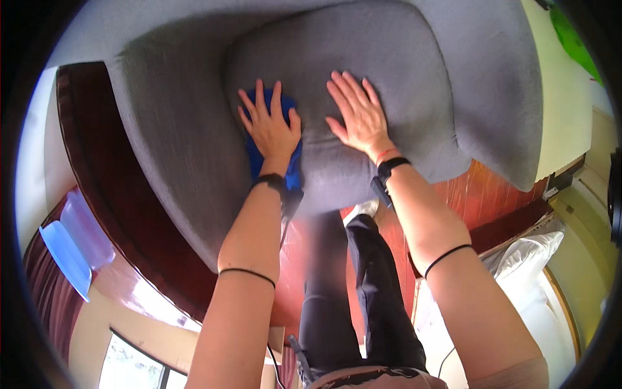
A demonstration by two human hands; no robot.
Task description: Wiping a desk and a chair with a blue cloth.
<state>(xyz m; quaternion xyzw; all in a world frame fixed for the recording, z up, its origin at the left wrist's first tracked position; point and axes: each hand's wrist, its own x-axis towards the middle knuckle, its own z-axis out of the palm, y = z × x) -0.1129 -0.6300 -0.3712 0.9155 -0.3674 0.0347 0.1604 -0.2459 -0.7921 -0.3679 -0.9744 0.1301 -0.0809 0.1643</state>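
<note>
My left hand [270, 127] lies flat, fingers spread, on a blue cloth [294, 170]. Part of that cloth is hidden under the palm and wrist. The cloth rests on the left side of the seat cushion [320, 44] of a grey upholstered armchair. To its right, my right hand [358, 115] is laid on the bare cushion, palm down, with the thumb held away from the fingers and nothing in it. The chair's left armrest [180, 131] and right armrest [495, 92] rise on either side.
A dark brown panel [126, 194] curves along the chair's left side. Beyond it are blue plastic containers [68, 257]. My legs in dark trousers [379, 282] stand on reddish wood flooring [486, 189]. White plastic sheeting [529, 253] lies at right.
</note>
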